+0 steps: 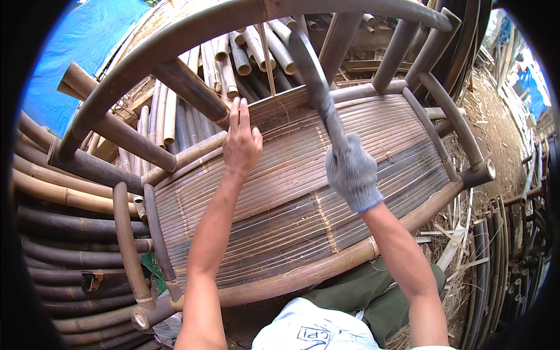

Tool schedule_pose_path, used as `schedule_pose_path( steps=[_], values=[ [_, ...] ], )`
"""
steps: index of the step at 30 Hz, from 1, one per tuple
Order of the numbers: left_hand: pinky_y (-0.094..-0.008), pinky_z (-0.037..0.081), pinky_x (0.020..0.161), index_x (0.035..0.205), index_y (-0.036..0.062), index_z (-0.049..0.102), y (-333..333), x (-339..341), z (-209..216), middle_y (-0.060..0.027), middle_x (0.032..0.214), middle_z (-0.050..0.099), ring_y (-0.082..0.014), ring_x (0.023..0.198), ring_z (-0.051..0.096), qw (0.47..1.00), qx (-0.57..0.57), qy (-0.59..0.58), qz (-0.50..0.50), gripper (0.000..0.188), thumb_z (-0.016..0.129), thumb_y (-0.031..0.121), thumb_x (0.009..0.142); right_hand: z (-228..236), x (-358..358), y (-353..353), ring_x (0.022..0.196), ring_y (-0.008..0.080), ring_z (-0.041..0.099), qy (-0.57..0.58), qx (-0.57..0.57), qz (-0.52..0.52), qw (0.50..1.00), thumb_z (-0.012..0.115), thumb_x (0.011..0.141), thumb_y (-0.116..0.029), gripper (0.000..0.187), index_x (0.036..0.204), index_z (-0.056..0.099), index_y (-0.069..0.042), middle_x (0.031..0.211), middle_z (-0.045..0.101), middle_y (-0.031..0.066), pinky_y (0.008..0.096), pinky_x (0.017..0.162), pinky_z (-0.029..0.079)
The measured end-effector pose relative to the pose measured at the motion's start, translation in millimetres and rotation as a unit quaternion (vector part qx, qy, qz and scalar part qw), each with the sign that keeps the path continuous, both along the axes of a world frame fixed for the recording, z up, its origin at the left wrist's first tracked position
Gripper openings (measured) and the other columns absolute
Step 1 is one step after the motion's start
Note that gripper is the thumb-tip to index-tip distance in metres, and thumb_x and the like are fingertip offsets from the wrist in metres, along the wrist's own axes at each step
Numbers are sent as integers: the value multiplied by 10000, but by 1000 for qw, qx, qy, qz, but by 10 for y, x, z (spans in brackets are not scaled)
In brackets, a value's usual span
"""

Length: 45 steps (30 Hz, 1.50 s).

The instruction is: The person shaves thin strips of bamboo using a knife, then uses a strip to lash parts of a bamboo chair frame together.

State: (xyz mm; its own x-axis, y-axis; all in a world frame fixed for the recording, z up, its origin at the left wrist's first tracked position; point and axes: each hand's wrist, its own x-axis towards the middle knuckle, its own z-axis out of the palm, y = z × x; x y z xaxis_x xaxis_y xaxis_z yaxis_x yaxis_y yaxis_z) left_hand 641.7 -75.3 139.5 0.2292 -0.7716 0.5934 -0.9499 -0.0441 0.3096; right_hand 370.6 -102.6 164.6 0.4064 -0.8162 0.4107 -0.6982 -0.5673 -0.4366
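Note:
A bamboo bench with a slatted seat (280,204) and a curved back rail (204,35) stands in front of me. My left hand (242,140) is bare, its fingers stretched out and resting at the left end of a wide bamboo strip (283,111) set along the seat's back edge. A grey knitted glove covers my right hand (353,175), which is closed around the handle of a machete (315,76). The broad blade points up and away, over the right part of that strip, and is slightly blurred. Whether blade and strip touch, I cannot tell.
Cut bamboo poles (245,52) lie piled behind the bench, with long dark poles (76,227) stacked at the left. An orange-and-black saw handle (92,282) rests among them. A blue tarp (81,46) covers the far left. Shavings litter the ground (490,116) at right.

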Motion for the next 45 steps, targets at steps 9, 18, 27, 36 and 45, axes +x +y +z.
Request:
schedule_pose_path(
  steps=[9,18,27,36,45],
  values=[
    [-347,588,796,1182,151,692,-593,-56,-49,-78,1325,508,-235,1080,596,940,92,-314,-99,349,629,83,846,241,-234,-33,805,420,687,124,109,22,986,610,885,-149,559,1434,508,-189,975,657,217,506,720,573],
    [-387,541,831,816,154,688,-91,-1158,16,-31,890,613,-194,945,576,897,-63,-244,-363,67,700,169,880,-88,-817,117,1026,341,651,-71,-33,18,997,713,917,-303,685,1489,443,-41,1219,604,214,416,842,565],
    [-452,549,762,1018,24,687,-757,-175,852,-163,895,671,-344,821,671,980,-172,99,-35,211,562,194,1025,881,-929,78,548,75,572,-346,330,61,876,624,1003,-166,187,1085,684,-10,785,584,41,233,480,526],
    [-392,598,750,1185,8,659,-1169,168,86,-138,828,748,-278,807,752,973,-52,224,19,288,485,159,1013,828,504,-1490,693,304,671,-162,-222,3,961,602,967,-197,209,984,712,-21,848,687,140,404,683,582],
    [-246,565,764,1461,73,526,-1073,349,233,-90,1310,654,-99,906,675,876,-59,433,-207,489,628,60,983,459,1532,-1993,856,365,722,105,-155,269,945,609,875,-56,183,1031,704,-53,937,723,203,451,778,590]
  ],
)
